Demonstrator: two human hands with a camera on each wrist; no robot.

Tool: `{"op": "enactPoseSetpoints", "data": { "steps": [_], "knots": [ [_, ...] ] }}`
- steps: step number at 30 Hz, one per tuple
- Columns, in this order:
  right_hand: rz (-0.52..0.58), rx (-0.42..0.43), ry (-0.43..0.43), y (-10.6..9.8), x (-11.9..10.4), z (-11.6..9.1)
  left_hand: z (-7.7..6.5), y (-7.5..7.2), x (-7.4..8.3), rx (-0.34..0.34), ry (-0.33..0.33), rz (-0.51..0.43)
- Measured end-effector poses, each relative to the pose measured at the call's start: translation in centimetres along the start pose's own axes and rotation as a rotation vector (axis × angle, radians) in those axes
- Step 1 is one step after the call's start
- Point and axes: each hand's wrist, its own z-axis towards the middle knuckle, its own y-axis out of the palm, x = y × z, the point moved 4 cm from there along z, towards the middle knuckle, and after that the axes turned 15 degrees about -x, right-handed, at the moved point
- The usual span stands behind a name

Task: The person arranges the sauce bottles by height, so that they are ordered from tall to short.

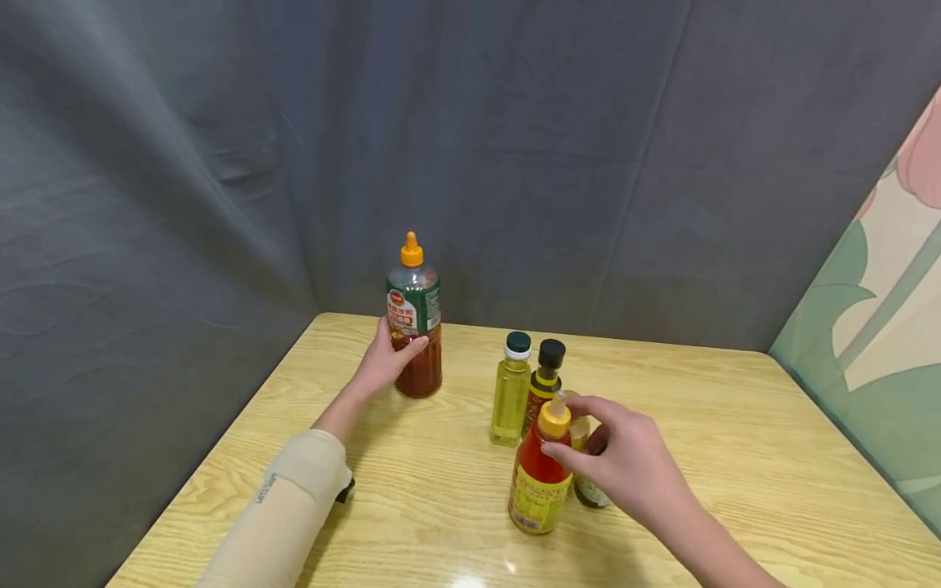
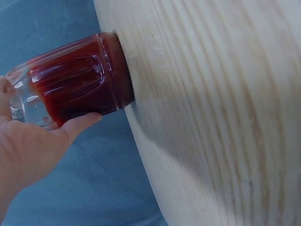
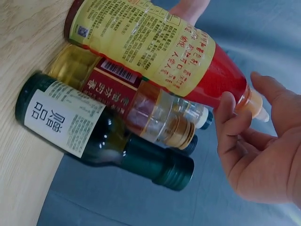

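Grey cloth [image 1: 470, 163] hangs behind the wooden table [image 1: 735, 425], its top running rightward to the edge; an oil bottle [image 1: 510, 404] and black-capped bottle [image 1: 542, 396] stand behind the red sauce bottle [image 1: 540, 490]. The right hand [image 1: 632, 457] curves round its yellow cap [image 1: 555, 420]—whether gripping, I cannot tell. Left wrist: the left hand [image 2: 37, 146] grips the ribbed, dark-red large sauce bottle [image 2: 80, 75], upright near an edge. Right wrist: a green bottle [image 3: 113, 141] and maroon-labelled bottle [image 3: 113, 87] flank the yellow label [image 3: 146, 42].

Your tall, orange-capped sauce bottle [image 1: 419, 314] and red, yellow-capped bottle [image 1: 540, 478] look like glossy plastic, slim dark-green bottle [image 3: 106, 134] like shiny glass; your pale wood-grain tabletop [image 1: 735, 441]'s smooth, grey cloth backdrop [image 1: 478, 147] pretty matt.
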Motion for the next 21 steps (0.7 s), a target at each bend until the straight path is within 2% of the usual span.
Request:
{"op": "enactPoseSetpoints", "data": {
  "steps": [9,15,21],
  "knots": [
    [0.033,-0.037,-0.017,0.7,-0.9,1.1,-0.3,0.1,0.2,-0.010,-0.008,-0.002],
    [0.070,-0.087,0.028,1.2,-2.0,2.0,-0.4,0.0,0.3,-0.003,-0.005,0.001],
    [0.020,-0.131,0.061,1.6,-3.2,3.1,-0.4,0.1,0.3,-0.006,-0.008,-0.007]
  ]
}}
